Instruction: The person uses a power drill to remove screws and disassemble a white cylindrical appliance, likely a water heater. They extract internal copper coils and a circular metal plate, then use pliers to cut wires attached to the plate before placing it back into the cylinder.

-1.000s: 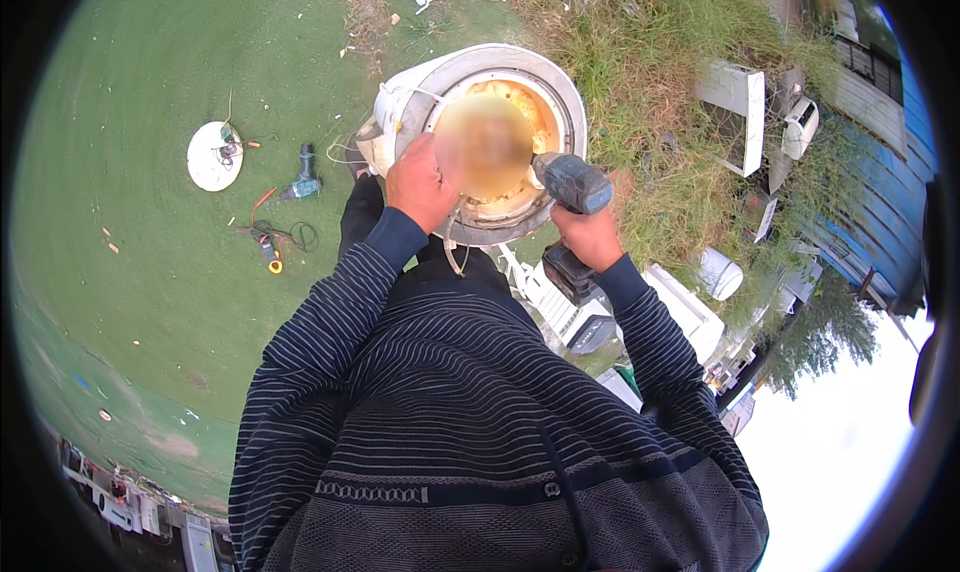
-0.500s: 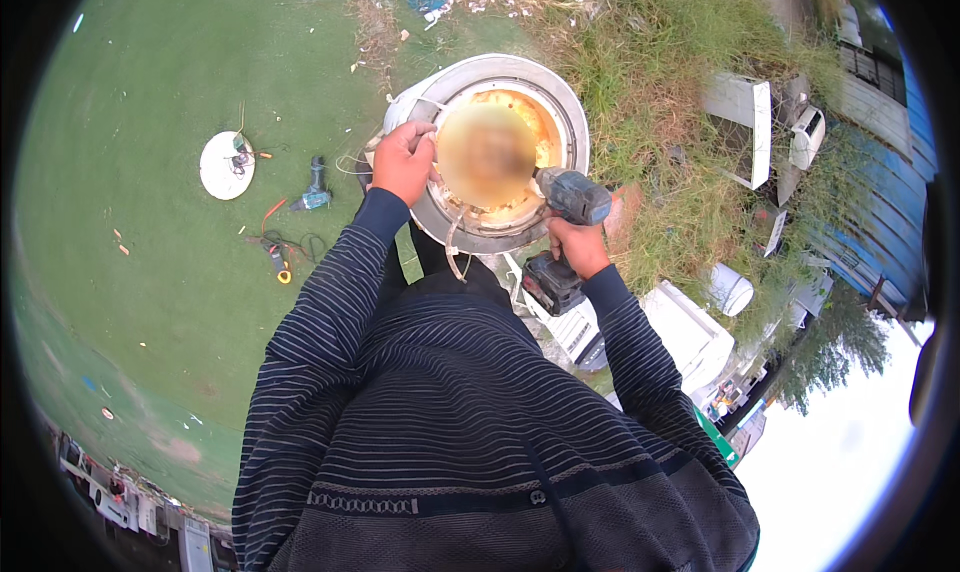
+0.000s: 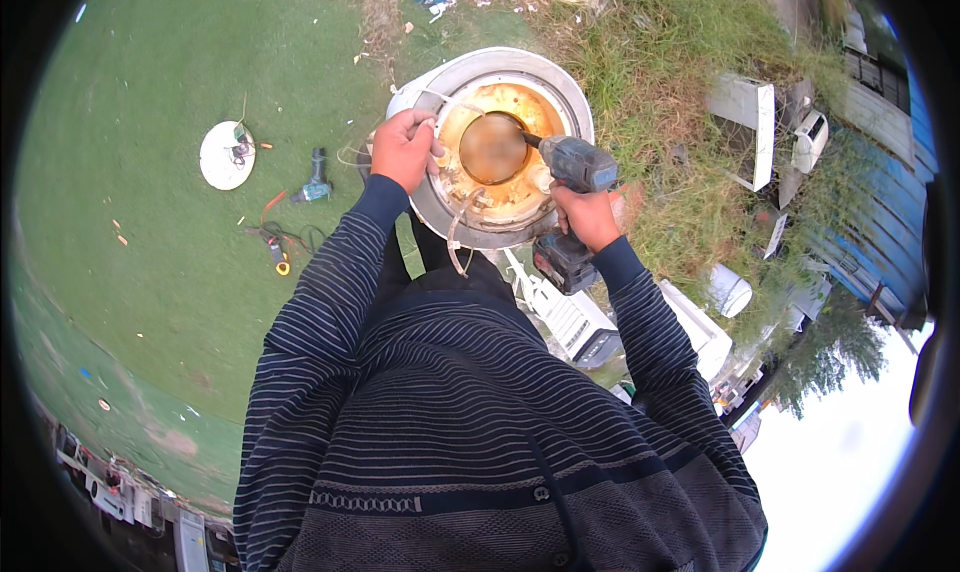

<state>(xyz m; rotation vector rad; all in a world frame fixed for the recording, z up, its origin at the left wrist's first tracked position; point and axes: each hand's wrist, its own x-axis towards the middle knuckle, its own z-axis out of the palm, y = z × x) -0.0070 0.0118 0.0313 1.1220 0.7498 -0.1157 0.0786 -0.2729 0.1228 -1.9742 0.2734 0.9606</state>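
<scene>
A round white tank end (image 3: 566, 82) stands before me, its recessed centre stained rusty orange around a blurred round middle (image 3: 493, 149). My right hand (image 3: 590, 218) grips the handle of a cordless impact wrench (image 3: 580, 164), black and grey with a battery at its base. The tool's dark nose points left and reaches the edge of the round middle. At the left side of the rim is my left hand (image 3: 403, 152), fingers pinched together; what they hold, if anything, is hidden. A pale wire or tube (image 3: 458, 234) hangs over the near rim.
On green ground to the left lie a white disc with wired parts (image 3: 228, 156), a blue-green power drill (image 3: 316, 177) and a yellow-and-red clamp meter (image 3: 280, 257). Dry grass, white casings (image 3: 742, 127) and a white bucket (image 3: 730, 290) are to the right. A white appliance (image 3: 570, 317) stands near my right forearm.
My right hand has shifted the impact wrench slightly away from me, its nose now higher along the rusty recess. My left hand stays at the rim, its fingers slightly moved.
</scene>
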